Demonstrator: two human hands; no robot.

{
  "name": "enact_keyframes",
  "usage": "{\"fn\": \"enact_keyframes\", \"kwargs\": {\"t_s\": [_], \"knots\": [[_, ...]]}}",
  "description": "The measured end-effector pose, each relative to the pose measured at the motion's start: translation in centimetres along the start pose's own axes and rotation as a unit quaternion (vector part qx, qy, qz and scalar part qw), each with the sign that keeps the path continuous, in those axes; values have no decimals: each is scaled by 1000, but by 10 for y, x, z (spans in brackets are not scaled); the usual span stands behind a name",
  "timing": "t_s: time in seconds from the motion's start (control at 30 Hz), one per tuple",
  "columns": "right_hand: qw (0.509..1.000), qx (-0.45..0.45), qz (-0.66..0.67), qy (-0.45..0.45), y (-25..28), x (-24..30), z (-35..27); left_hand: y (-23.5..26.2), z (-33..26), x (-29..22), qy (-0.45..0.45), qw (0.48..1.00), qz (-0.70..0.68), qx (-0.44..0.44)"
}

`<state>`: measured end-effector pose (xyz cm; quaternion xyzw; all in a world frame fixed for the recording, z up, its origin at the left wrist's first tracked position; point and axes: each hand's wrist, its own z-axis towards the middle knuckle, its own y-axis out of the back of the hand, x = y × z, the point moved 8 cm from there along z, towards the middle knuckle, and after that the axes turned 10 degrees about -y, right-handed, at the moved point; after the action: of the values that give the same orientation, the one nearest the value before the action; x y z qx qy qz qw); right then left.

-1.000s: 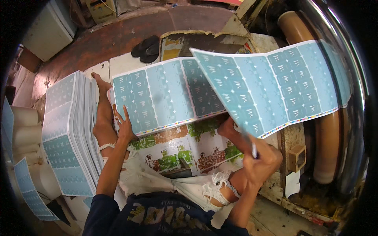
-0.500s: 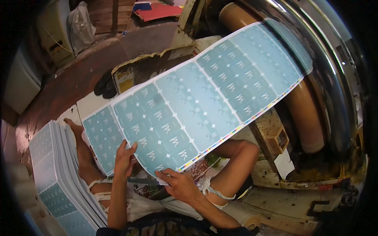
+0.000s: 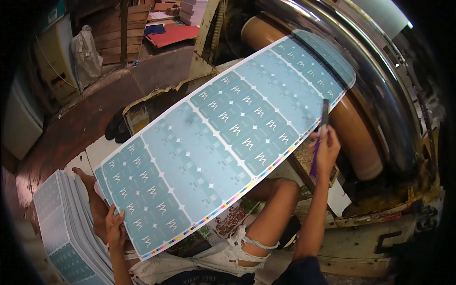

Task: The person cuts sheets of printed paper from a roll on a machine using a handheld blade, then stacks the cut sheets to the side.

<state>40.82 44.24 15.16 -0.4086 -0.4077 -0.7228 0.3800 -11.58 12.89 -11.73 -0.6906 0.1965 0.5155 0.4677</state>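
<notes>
A long teal and light-blue printed sheet [image 3: 221, 140] slopes from a shiny metal roller [image 3: 327, 35] at the upper right down over my lap. At its near-left end, my left hand [image 3: 115, 226] pinches the edge, thumb on top. My right hand [image 3: 327, 145] grips a knife [image 3: 325, 114] with a purple handle and a dark, flat blade pointing up. That blade is at the sheet's right edge, close to the rollers; whether it touches the paper I cannot tell. On my left rises a thick stack of similar printed sheets [image 3: 61, 223].
Under the sheet's far end runs a brown roller [image 3: 356, 137]. A worn wooden box [image 3: 137, 114] with a ragged rim stands beyond the sheet. My bent knee [image 3: 285, 190] is below its right edge. At the back are red paper [image 3: 178, 35] and a pale sack [image 3: 86, 54].
My right hand has gone from the near end up to the sheet's right edge by the rollers, with the knife. My left hand has shifted left and down; the sheet extends farther toward me.
</notes>
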Motion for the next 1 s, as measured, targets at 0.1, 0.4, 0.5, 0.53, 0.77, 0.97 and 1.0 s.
{"fn": "enact_keyframes", "kwargs": {"t_s": [0.1, 0.4, 0.5, 0.53, 0.77, 0.97, 1.0], "knots": [[998, -39, 51, -19, 41, -47, 88, 5, 1, 0, -7, 1000, 3, 27], [992, 40, 35, -118, 21, -125, 89, 34, -21, -29, 6, 996, 85, 31], [995, -44, -91, 17, 32, -107, 75, 48, -27, -30, -14, 996, 85, 0], [953, -146, -219, 153, 40, -87, 64, 52, -28, -29, -13, 996, 85, 1], [831, -10, -443, 336, -6, -37, 60, 103, -55, -43, 21, 989, 122, -77], [889, 113, -356, 266, -16, -57, 89, 152, -58, -45, -2, 976, 201, -82], [893, 125, -351, 254, -16, -58, 93, 155, -50, -44, -14, 973, 214, -81]]}}
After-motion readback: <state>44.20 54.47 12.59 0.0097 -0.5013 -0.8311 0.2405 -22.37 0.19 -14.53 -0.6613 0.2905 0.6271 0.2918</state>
